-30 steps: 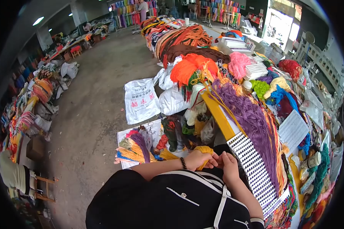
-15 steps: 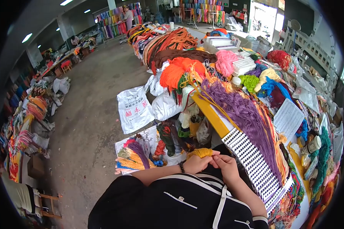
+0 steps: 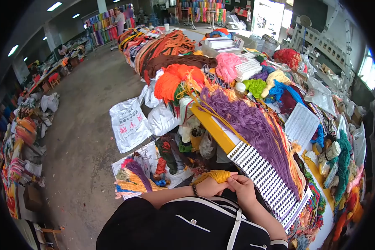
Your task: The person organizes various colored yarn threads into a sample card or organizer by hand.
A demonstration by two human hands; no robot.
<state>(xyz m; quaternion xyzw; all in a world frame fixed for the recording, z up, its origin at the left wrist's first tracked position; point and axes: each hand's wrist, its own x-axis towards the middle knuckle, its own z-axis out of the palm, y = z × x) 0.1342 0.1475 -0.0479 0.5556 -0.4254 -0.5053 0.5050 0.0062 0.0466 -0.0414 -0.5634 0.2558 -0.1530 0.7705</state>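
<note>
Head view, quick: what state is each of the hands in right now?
Left hand: closed, holding golden-yellow thread bunched over it.
Right hand: closed in a pinch next to the left; whether it grips any thread cannot be told.

You have smooth yellow thread point(image 3: 218, 175), faintly glossy. The purple yarn point(image 3: 250, 121) is matt, crinkled; below it, your white strips point(image 3: 266, 183) look like card; right of it, the sheet point(image 3: 302, 125) is paper; left of it, the sack point(image 3: 128, 125) looks like creased plastic.

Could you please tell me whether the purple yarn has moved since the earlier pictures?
No; the purple yarn lies just as before beside the yellow table edge; only the view has shifted.
</note>
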